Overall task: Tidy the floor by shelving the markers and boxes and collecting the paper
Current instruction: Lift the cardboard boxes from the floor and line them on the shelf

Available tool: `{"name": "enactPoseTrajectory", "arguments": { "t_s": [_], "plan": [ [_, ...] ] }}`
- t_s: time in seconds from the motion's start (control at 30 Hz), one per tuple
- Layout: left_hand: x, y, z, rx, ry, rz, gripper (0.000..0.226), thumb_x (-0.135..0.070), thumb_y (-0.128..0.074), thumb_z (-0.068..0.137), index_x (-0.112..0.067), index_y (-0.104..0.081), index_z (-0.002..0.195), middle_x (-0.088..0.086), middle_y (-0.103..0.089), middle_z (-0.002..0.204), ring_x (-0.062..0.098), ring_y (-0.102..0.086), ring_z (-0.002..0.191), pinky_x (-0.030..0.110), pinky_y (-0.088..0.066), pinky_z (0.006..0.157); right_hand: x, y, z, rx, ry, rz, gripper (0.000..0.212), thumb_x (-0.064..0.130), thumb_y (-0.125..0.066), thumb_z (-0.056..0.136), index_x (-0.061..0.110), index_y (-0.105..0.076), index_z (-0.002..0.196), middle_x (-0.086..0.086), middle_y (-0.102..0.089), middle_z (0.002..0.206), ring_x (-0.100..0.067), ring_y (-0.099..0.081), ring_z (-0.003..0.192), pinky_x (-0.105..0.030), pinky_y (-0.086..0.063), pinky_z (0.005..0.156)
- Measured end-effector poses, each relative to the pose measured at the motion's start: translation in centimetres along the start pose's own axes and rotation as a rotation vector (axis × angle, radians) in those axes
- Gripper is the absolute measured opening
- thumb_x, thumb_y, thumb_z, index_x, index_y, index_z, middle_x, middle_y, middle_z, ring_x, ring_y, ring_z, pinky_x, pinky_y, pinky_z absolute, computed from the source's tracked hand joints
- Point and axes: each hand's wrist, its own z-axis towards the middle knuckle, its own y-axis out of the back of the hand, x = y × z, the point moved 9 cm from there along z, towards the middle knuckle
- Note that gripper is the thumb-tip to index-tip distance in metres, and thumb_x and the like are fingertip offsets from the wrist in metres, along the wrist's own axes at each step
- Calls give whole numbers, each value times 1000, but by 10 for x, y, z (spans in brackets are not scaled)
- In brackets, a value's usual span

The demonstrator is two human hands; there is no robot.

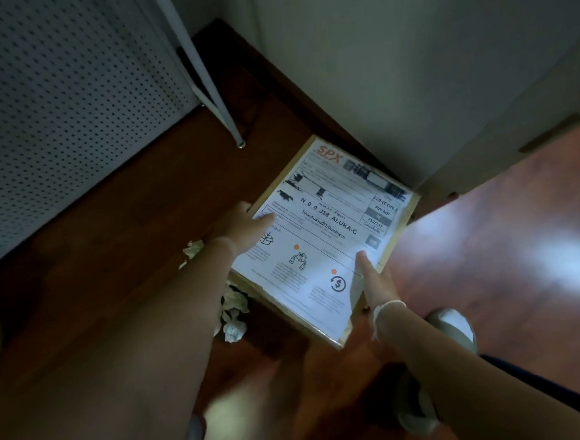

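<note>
A flat cardboard box (323, 231) with a large white shipping label lies tilted over the dark wooden floor, near the wall corner. My left hand (244, 224) grips its left edge, thumb on the label. My right hand (375, 275) holds its lower right edge, thumb on top. Both hands carry the box between them. Crumpled white paper (233, 313) lies on the floor just below the box's left side, and another crumpled piece (193, 250) shows beside my left wrist. No markers are in view.
A white perforated panel (61, 108) fills the left side, with a thin white metal leg (210, 88) standing on the floor beside it. Grey walls (390, 58) meet at a corner behind the box. My slippered foot (454, 325) is at lower right.
</note>
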Motion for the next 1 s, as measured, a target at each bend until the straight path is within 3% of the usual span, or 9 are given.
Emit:
{"name": "enactPoseTrajectory", "arguments": {
  "t_s": [0.2, 0.3, 0.37, 0.5, 0.53, 0.67, 0.73, 0.83, 1.0],
  "plan": [
    [-6, 89, -90, -116, 20, -127, 28, -39, -58, 88, -16, -50, 101, 1, -60, 94, 14, -59, 79, 28, -47, 60, 74, -28, -80, 163, 135, -100, 53, 41, -62, 83, 17, -48, 128, -4, -63, 120, -25, -62, 103, -41, -44, 100],
    [-12, 141, -160, -218, -4, -223, 25, -38, -61, 86, -16, -50, 92, 1, -61, 89, 13, -61, 77, 28, -47, 59, 129, -42, -144, 257, 201, -39, 56, 24, -66, 83, 13, -39, 131, -11, -62, 108, -24, -63, 85, -39, -51, 79],
    [-20, 159, -186, -239, -42, -277, 35, -42, -62, 81, -12, -56, 98, 5, -68, 96, 16, -66, 82, 32, -55, 69, 158, -45, -171, 272, 238, -64, 49, 17, -66, 83, 11, -39, 124, -14, -62, 104, -28, -64, 84, -39, -52, 72],
    [-40, 212, -289, -361, -112, -421, 18, -30, -56, 92, -14, -49, 95, -1, -60, 87, 13, -59, 78, 22, -45, 58, 218, -59, -244, 364, 349, -174, 45, 17, -55, 87, -1, -44, 127, -20, -54, 130, -34, -56, 116, -46, -45, 101],
    [-44, 223, -312, -400, -135, -430, 17, -29, -54, 93, -15, -46, 97, -1, -57, 87, 11, -56, 75, 21, -42, 56, 229, -63, -266, 414, 382, -187, 39, 16, -51, 88, -1, -50, 122, -22, -56, 128, -35, -57, 116, -45, -47, 99],
    [-58, 265, -404, -518, -248, -480, 24, -27, -54, 94, -12, -41, 108, 2, -57, 93, 13, -58, 79, 22, -46, 63, 261, -66, -385, 669, 515, -220, 25, 18, -48, 86, 3, -62, 101, -19, -70, 94, -31, -67, 76, -32, -51, 65],
    [-58, 282, -440, -573, -281, -521, 29, -26, -56, 92, -10, -43, 112, 6, -60, 103, 20, -61, 89, 27, -50, 71, 275, -67, -427, 732, 567, -195, 26, 19, -47, 87, 2, -61, 100, -16, -70, 84, -27, -67, 62, -31, -49, 61],
    [-56, 306, -499, -667, -340, -570, 34, -28, -56, 91, -7, -44, 115, 5, -64, 101, 19, -65, 88, 33, -55, 69, 291, -69, -488, 791, 631, -173, 28, 19, -47, 84, 1, -61, 99, -13, -72, 68, -26, -66, 57, -31, -48, 62],
    [-62, 343, -583, -819, -411, -593, 25, -22, -49, 94, -10, -39, 114, 5, -54, 96, 17, -58, 86, 29, -49, 66, 311, -69, -573, 935, 704, -92, 33, 15, -39, 84, 0, -58, 106, -8, -71, 60, -20, -67, 48, -21, -51, 48]
  ]
}}
